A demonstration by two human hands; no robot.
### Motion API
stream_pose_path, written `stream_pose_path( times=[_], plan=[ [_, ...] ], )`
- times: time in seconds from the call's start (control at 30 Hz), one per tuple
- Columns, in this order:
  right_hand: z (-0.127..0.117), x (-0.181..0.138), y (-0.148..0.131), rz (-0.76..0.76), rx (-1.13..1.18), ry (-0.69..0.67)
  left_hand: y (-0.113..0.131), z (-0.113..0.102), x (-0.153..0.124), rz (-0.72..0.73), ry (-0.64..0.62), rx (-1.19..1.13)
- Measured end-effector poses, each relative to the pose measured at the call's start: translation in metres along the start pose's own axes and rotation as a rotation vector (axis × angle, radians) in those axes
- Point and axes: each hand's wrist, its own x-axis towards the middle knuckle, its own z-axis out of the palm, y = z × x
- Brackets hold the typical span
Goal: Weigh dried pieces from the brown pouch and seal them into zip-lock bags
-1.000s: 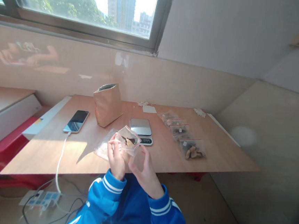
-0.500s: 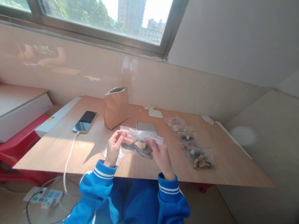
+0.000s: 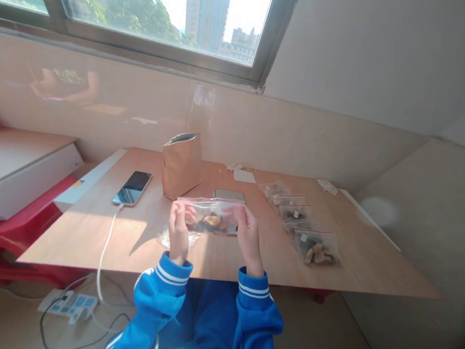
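Note:
I hold a small clear zip bag (image 3: pixel 211 216) with brown and dark pieces inside, upright above the wooden table (image 3: pixel 89 232). My left hand (image 3: pixel 178 232) pinches its top left corner and my right hand (image 3: pixel 247 235) pinches its top right corner, along the red seal strip. A few empty clear bags (image 3: pixel 166 238) lie on the table under my left hand. Behind the held bag a small digital scale (image 3: pixel 229 195) is partly hidden.
A brown paper bag (image 3: pixel 182 164) stands open at the back. A phone (image 3: pixel 132 188) with a white cable lies to the left. Several filled zip bags (image 3: pixel 298 222) lie in a row on the right. Paper scraps (image 3: pixel 244 175) sit near the wall. A power strip (image 3: pixel 67 303) lies on the floor.
The bag went from cupped open in my left hand to stretched flat between both hands. My right hand moved up onto its top right corner, and the view shifted left.

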Motion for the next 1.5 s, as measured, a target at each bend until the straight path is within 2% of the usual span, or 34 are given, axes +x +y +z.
stream_pose_path(
  times=[0.3, 0.4, 0.53, 0.73, 0.8, 0.93, 1.2, 1.5],
  plan=[
    [0.012, -0.013, 0.014, -0.057, -0.062, 0.271, -0.008, -0.004, -0.012, -0.014, 0.013, 0.096],
    [0.010, -0.012, 0.014, -0.062, -0.061, 0.301, -0.011, -0.003, -0.014, 0.002, 0.003, 0.072],
    [0.003, -0.012, 0.016, -0.069, -0.029, 0.310, -0.013, -0.007, -0.012, -0.049, 0.017, 0.024],
    [-0.005, -0.015, 0.021, -0.124, -0.051, 0.387, -0.005, -0.022, -0.004, -0.026, -0.151, 0.004],
    [-0.005, -0.017, 0.021, -0.127, -0.051, 0.413, -0.002, -0.024, -0.005, -0.023, -0.142, 0.008],
    [-0.007, -0.017, 0.020, -0.104, -0.007, 0.393, -0.002, -0.018, -0.012, -0.017, -0.118, -0.028],
    [0.001, -0.021, 0.019, -0.004, 0.096, 0.229, -0.010, -0.010, -0.021, -0.038, -0.066, -0.130],
    [-0.004, -0.023, 0.024, -0.013, 0.050, 0.289, -0.008, -0.016, -0.018, -0.036, -0.104, 0.007]
  ],
)
